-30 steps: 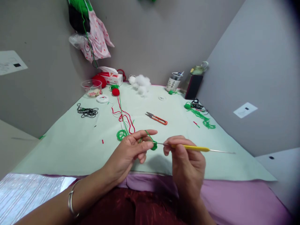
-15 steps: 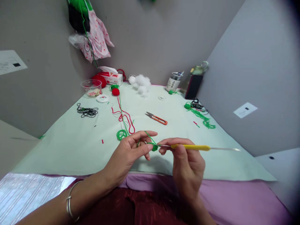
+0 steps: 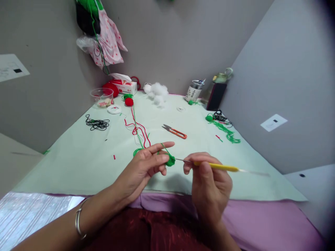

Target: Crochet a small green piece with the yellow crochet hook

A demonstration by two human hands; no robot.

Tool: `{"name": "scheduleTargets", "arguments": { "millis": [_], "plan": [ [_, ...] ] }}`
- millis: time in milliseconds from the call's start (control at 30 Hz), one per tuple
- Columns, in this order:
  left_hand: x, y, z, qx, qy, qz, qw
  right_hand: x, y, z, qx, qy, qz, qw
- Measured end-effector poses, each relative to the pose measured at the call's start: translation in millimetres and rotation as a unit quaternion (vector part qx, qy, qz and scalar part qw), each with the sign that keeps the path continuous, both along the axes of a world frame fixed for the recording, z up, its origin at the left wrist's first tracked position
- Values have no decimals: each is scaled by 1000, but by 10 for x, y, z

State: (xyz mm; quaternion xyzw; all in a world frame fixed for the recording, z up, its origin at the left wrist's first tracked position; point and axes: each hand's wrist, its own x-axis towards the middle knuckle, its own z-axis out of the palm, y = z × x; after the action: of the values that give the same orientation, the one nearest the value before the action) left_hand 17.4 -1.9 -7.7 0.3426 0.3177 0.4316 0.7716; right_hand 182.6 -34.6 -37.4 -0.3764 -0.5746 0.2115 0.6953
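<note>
My left hand (image 3: 148, 161) pinches a small green crochet piece (image 3: 171, 160) between thumb and fingers, its index finger stretched out with green yarn (image 3: 165, 149) looped over it. In my right hand (image 3: 210, 184) is a crochet hook (image 3: 217, 166) with a yellow handle, gripped between thumb and fingers. The hook's thin metal tip reaches left to the edge of the green piece; whether it sits in a stitch I cannot tell. Its other metal end points right and is blurred. Behind my left hand, a coil of green yarn (image 3: 137, 152) is partly hidden.
Orange-handled thread snips (image 3: 175, 131) lie beyond my hands. Red yarn (image 3: 142, 129) and a black cord tangle (image 3: 97, 124) are on the left. White stuffing (image 3: 159, 93), a tissue box (image 3: 128, 87), a pen tin (image 3: 194, 91) and a phone (image 3: 216, 96) stand at the back. Green strands (image 3: 227, 131) lie right.
The hook has drawn slightly right and now tilts down to the right. The green piece has turned and shows more of its face. My left hand covers more of the green coil.
</note>
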Motion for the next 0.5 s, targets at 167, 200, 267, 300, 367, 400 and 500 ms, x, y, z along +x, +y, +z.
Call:
{"name": "scheduleTargets", "arguments": {
  "millis": [167,200,267,300,367,400,500],
  "plan": [
    [41,-41,-30,80,44,23,996,-49,21,17,-10,-61,2,998],
    [50,-44,-42,81,47,27,995,-57,15,-6,7,-95,-22,995],
    [58,-36,-64,56,36,7,998,-58,-2,-56,57,-167,-75,981],
    [56,-26,-70,35,22,-11,999,-49,-8,-75,79,-198,-92,973],
    [43,-2,-73,-2,-6,-37,999,-16,-9,-82,90,-202,-99,970],
    [34,8,-69,-11,-16,-38,999,3,-5,-70,70,-168,-90,979],
    [19,16,-43,0,-21,-17,1000,42,25,-3,-7,-8,-31,999]
  ]
}}
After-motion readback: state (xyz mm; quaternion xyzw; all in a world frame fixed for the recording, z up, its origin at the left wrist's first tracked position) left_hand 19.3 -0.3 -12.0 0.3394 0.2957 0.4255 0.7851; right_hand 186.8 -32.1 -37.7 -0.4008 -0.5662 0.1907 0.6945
